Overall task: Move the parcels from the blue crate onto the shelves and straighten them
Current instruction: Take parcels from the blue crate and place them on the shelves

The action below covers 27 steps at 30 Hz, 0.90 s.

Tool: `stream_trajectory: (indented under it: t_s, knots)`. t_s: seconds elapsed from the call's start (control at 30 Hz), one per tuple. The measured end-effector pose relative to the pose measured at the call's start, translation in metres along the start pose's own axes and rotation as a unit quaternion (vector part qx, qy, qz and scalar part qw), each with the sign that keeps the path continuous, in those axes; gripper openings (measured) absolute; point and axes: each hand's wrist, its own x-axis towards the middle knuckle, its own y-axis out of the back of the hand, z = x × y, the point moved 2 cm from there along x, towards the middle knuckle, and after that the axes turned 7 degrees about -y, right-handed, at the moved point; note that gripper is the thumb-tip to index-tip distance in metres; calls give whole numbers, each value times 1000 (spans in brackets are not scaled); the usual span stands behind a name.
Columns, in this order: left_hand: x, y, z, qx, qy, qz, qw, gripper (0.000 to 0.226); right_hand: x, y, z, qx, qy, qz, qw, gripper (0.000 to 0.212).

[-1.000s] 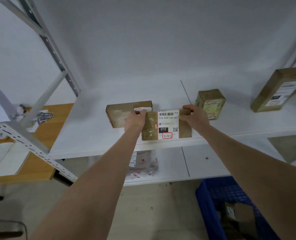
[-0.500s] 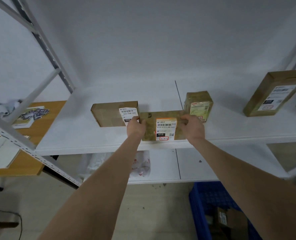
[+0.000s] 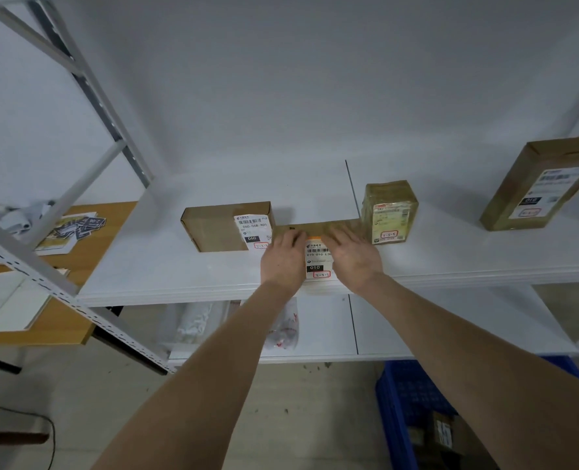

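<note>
On shelf (image 3: 145, 266), L hand (image 3: 283, 257), R hand (image 3: 354, 257) press parcel (image 3: 318, 259).

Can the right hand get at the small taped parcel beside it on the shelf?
Probably yes: the small taped parcel stands just beside the right hand, nothing between them, though that hand rests on the flat parcel.

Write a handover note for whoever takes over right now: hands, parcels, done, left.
Left hand: flat, fingers straight, pressing on the 010 parcel, no grip.
Right hand: the same.
The 010 parcel is near the front of the upper shelf, between the 060 parcel and the small taped parcel. The tall parcel stands further right.
Done: at least four parcels on this shelf.
Left: square up the 010 parcel, then shelve what is in the blue crate.
</note>
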Motion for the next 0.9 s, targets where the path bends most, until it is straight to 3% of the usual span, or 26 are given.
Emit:
stream_trajectory:
  t_s: [0.27, 0.9]
  knots:
    - [9, -10, -5, 2, -10, -53, 999, 69, 13, -13, -1, -20, -18, -26, 999, 69]
    - [55, -7, -22, -50, 15, -144, 988, 74, 61, -18, 9, 15, -24, -70, 997, 78]
